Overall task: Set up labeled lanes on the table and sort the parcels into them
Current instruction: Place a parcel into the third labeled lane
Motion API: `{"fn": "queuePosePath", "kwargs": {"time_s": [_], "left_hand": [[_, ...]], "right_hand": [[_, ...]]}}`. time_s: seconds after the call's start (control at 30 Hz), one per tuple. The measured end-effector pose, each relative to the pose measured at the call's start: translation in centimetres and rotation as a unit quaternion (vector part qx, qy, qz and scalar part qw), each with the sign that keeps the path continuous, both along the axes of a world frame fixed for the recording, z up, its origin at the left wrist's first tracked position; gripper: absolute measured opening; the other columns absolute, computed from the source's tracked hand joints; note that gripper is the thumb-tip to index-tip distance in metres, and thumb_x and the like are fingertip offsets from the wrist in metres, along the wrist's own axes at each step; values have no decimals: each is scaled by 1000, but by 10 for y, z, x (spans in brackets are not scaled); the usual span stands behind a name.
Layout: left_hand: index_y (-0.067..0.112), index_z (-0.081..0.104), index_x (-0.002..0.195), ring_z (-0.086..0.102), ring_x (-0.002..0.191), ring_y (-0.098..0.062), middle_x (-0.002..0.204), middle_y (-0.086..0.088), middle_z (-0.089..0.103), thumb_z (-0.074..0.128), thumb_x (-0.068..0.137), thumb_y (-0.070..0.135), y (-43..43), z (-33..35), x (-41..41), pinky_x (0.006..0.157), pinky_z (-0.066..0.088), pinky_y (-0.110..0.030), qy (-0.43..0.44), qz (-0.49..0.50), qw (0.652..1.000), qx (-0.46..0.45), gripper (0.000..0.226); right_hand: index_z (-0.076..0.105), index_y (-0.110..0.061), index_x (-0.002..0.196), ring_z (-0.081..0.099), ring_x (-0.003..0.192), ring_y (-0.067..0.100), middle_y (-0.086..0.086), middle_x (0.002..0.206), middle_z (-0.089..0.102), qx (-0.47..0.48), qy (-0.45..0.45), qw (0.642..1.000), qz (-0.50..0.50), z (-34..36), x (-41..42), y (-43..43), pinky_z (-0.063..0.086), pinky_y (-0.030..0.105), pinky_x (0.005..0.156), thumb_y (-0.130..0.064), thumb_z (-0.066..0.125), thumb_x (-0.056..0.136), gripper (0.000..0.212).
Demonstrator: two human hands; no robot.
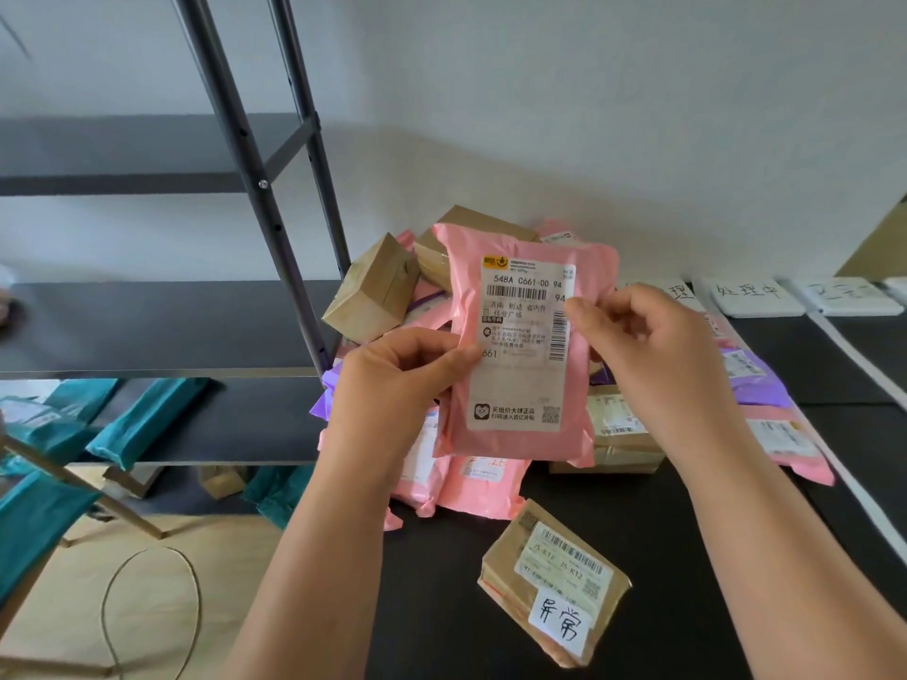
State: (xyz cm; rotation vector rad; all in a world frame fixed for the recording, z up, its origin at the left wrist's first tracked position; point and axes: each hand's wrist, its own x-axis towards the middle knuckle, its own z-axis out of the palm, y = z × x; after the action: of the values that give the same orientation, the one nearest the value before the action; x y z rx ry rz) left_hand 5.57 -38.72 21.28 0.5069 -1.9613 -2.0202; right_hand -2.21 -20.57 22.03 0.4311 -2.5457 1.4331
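Left hand (397, 365) is pinching the left edge of the pink poly mailer (510, 446), thumb on the front. Right hand (648, 355) is pinching the right edge, thumb lying on the shipping label (520, 336). Both hands are gripping. The mailer is hanging upright in the air at view centre, over the black table (687, 557), print facing the camera.

Handling, judged: the film is creasing and bulging softly, so probably light, limp and slick, with pliable contents. Edge pinches are looking sufficient. Gripping the side seams rather than the label is keeping the print readable.

Surroundings, left to right:
- 9 o'clock: metal rack (275, 188); teal mailers (142, 419) lying on its low shelf at 8 o'clock.
- 10 o'clock: brown box (373, 292) leaning on the unsorted pile behind the mailer.
- 5 o'clock: brown parcel (554, 576) with a handwritten sticker, lying alone.
- 3 o'clock: purple mailer (756, 385).
- 2 o'clock: white lane cards (751, 294), with a white tape strip (854, 365) running towards 4 o'clock.

Obstruction, judged: the pile's right flank is sitting between the hands and the lane cards, so carrying over looks safer than sliding.
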Motion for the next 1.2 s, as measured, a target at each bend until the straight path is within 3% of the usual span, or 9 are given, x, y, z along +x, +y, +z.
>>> {"fn": "queuePosePath", "kwargs": {"time_s": [0.2,0.43,0.57,0.63,0.77,0.9,1.1,1.2], "left_hand": [[7,75,89,74,83,-24,85,-3,77,76,83,18,4,5,2,81,60,-35,-8,-12,1000,-9,13],[12,73,92,73,73,-10,83,3,76,74,85,26,11,12,3,59,55,-17,11,40,999,-10,16],[17,75,92,73,71,-8,81,6,76,74,85,29,11,17,1,57,53,-14,5,60,998,-16,14],[15,76,91,73,70,-8,80,5,76,73,86,27,9,17,3,58,54,-15,1,53,999,-13,13],[11,75,89,75,79,-17,86,0,77,72,87,25,4,20,8,70,60,-28,-2,29,999,37,14],[7,73,96,75,85,-24,92,-7,77,71,84,25,3,27,10,73,61,-34,2,1,994,113,22],[9,72,93,75,84,-25,94,-9,77,72,82,27,2,29,14,69,62,-33,17,-3,988,152,21],[8,73,98,75,85,-26,95,-8,77,70,85,26,0,28,14,70,62,-33,32,28,987,152,22]], "right_hand": [[65,-13,83,64,73,8,-4,77,69,-62,-31,997,31,4,5,7,49,15,62,-23,63,95,16],[67,-6,90,67,83,20,5,84,71,-116,-81,984,105,7,14,12,52,26,73,-21,60,96,18],[66,-4,89,70,83,14,-1,84,74,-145,-115,974,132,8,17,10,54,20,73,-18,59,96,17],[67,-4,90,72,87,14,-2,87,75,-165,-132,968,134,7,18,10,56,29,82,-17,59,96,16],[71,-11,88,72,91,23,4,91,76,-206,-158,958,126,6,15,8,55,46,90,-18,60,94,14],[74,-21,78,70,86,21,5,90,75,-211,-155,957,124,5,11,7,50,43,85,-22,63,93,20],[73,-15,85,71,90,23,3,90,75,-202,-135,965,100,6,17,6,54,48,92,-27,66,90,14],[71,-16,90,69,87,26,5,87,72,-167,-106,977,81,8,22,7,57,43,88,-44,68,81,29]]}}
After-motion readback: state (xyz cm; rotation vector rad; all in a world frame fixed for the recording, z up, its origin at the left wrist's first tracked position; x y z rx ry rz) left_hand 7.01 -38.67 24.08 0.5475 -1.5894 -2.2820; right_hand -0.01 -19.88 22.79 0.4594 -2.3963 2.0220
